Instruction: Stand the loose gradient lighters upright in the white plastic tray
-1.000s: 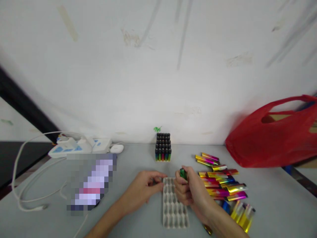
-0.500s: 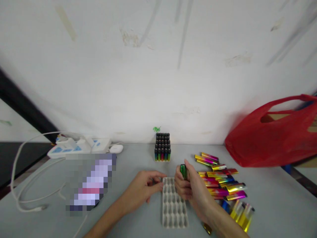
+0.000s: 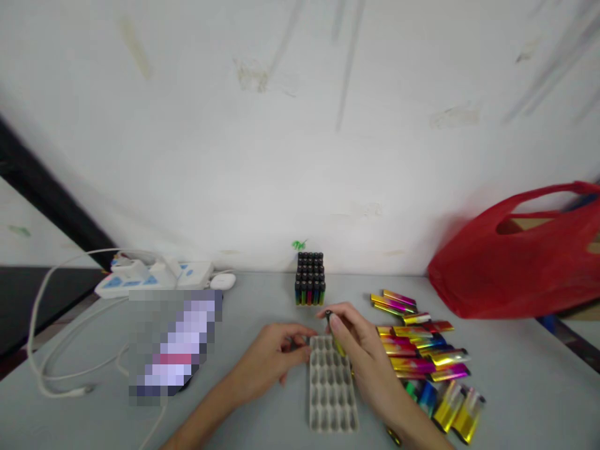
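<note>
My left hand [image 3: 276, 356], fingers curled and partly hidden, touches the upper left edge of a pale moulded tray [image 3: 333, 400] with rows of oval hollows. Between the thumb and fingers of my right hand [image 3: 359, 344] is a lighter [image 3: 329, 315] with a black top and a yellowish lower part. It stands roughly upright over the tray's far rows; whether its base sits in a hollow cannot be made out. Right of that hand lie many loose shiny lighters [image 3: 412, 364] in gold, pink, red and blue.
Another holder full of upright black-topped lighters [image 3: 310, 278] stands by the wall. A red bag [image 3: 506, 262] rests at the back right. On the left are a blurred-out phone [image 3: 180, 344], a white power strip [image 3: 154, 279] and a looping white cable [image 3: 35, 325].
My right hand has moved slightly left and turned over; the lighter, gripped in the fist before, is now pinched upright above the tray. My left hand stays at the tray's edge.
</note>
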A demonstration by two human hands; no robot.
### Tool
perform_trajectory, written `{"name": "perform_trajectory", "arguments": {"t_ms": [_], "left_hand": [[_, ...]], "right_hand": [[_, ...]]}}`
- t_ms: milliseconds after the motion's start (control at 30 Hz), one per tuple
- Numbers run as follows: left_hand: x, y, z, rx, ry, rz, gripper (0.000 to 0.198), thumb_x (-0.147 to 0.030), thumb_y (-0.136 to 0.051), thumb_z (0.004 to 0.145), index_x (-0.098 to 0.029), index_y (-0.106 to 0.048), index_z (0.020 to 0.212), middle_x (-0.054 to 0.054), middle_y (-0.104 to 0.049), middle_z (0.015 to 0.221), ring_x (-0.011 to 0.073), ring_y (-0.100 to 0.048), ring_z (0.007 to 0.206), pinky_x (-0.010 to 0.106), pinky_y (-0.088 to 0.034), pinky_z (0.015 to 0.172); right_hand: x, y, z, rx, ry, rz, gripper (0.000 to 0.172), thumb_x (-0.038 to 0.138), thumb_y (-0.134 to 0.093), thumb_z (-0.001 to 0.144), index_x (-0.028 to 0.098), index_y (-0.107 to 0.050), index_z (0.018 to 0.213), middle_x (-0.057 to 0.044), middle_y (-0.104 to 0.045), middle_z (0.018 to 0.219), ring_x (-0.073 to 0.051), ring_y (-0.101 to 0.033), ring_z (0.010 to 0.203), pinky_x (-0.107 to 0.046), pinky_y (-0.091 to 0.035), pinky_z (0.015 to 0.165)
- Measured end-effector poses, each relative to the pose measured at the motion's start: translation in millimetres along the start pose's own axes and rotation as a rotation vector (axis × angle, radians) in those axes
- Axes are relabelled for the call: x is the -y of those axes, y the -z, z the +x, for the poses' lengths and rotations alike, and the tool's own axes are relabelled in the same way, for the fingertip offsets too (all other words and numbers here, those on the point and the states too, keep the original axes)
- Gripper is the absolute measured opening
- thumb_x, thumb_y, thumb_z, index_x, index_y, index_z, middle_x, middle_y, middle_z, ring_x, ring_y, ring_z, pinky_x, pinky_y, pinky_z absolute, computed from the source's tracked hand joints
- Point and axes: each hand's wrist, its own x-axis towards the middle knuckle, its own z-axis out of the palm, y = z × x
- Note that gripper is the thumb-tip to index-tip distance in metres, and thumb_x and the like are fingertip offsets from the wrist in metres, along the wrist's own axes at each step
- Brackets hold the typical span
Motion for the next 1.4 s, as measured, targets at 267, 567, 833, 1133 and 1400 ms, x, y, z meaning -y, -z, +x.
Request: {"name": "perform_trajectory", "arguments": {"t_ms": [267,567,833,1133,1400], "left_hand": [[-3.9,-0.3,-1.4,0.002,-0.015,0.025,0.035,-0.047,-0.073,0.093,-0.012,-0.078,0.094,-0.001,-0.061,0.078,0.0114,-0.051,0.058,0.018,-0.046,0.044],[-3.8,1.2,-1.6,0.023,0.003,0.033,0.033,-0.045,-0.076,0.090,-0.014,-0.075,0.100,-0.001,-0.062,0.079,0.0130,-0.055,0.061,0.021,-0.049,0.047],[-0.3,1.6,-1.2,0.027,-0.022,-0.008,0.032,-0.046,-0.077,0.092,-0.014,-0.073,0.097,-0.001,-0.062,0.081,0.0120,-0.055,0.062,0.018,-0.049,0.046],[-2.5,1.6,-1.4,0.037,-0.026,-0.004,0.036,-0.044,-0.078,0.093,-0.013,-0.076,0.110,0.000,-0.063,0.082,0.0128,-0.055,0.063,0.018,-0.050,0.046],[2.5,0.5,-0.4,0.029,-0.039,-0.050,0.045,-0.045,-0.078,0.095,-0.012,-0.075,0.124,0.002,-0.066,0.084,0.0141,-0.057,0.066,0.017,-0.048,0.045]], "right_hand": [[-6.6,-1.9,-1.3,0.004,0.139,-0.196,0.017,0.038,-0.064,0.110,0.026,-0.074,0.118,-0.004,-0.072,0.110,-0.023,-0.066,0.105,-0.033,-0.048,0.096],[-6.8,-2.8,-1.1,0.019,0.186,-0.301,0.016,0.030,-0.066,0.109,0.027,-0.074,0.122,-0.005,-0.073,0.115,-0.025,-0.068,0.110,-0.035,-0.049,0.100],[-3.4,-1.4,-2.5,0.055,0.246,-0.394,0.017,0.026,-0.061,0.112,0.027,-0.072,0.125,-0.005,-0.070,0.113,-0.023,-0.068,0.110,-0.033,-0.050,0.099],[-4.2,0.4,-4.7,0.099,0.271,-0.468,0.023,0.026,-0.056,0.113,0.028,-0.068,0.132,-0.008,-0.067,0.122,-0.026,-0.066,0.117,-0.036,-0.052,0.102],[0.7,1.6,-5.9,0.073,0.299,-0.537,0.021,0.028,-0.058,0.111,0.027,-0.068,0.130,-0.008,-0.069,0.123,-0.028,-0.064,0.120,-0.039,-0.050,0.103]]}}
